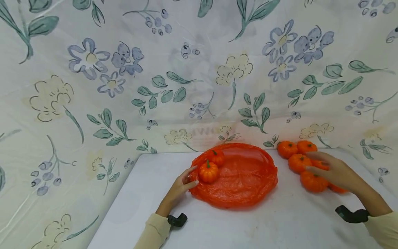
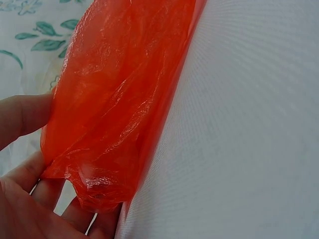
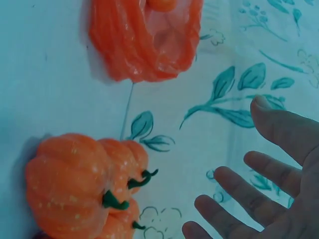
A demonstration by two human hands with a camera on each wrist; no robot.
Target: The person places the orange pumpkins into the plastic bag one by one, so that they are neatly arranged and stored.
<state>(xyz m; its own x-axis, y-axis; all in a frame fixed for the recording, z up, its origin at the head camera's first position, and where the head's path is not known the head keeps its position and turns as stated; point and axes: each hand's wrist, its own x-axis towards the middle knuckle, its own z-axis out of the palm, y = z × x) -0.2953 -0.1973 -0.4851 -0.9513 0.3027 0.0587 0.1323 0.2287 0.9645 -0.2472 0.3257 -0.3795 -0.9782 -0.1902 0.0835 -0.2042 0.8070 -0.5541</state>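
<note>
A red plastic bag (image 1: 245, 180) lies spread wide on the white table, with two small orange pumpkins (image 1: 209, 173) at its left side. My left hand (image 1: 181, 185) is at the bag's left edge, thumb and fingers spread apart. In the left wrist view, its thumb and fingers touch the bag's crinkled side (image 2: 109, 114), which hides some fingertips. My right hand (image 1: 332, 171) hovers over a group of small orange pumpkins (image 1: 313, 181) on the right. The right wrist view shows its spread fingers (image 3: 249, 194) with nothing between them, beside green-stemmed pumpkins (image 3: 70, 184).
The white table (image 1: 149, 176) meets a hanging cloth (image 1: 199, 103) printed with flowers and leaves, just behind the bag. Several pumpkins sit close together at the table's right rear. A dark wrist strap mount (image 1: 177, 220) is on each forearm.
</note>
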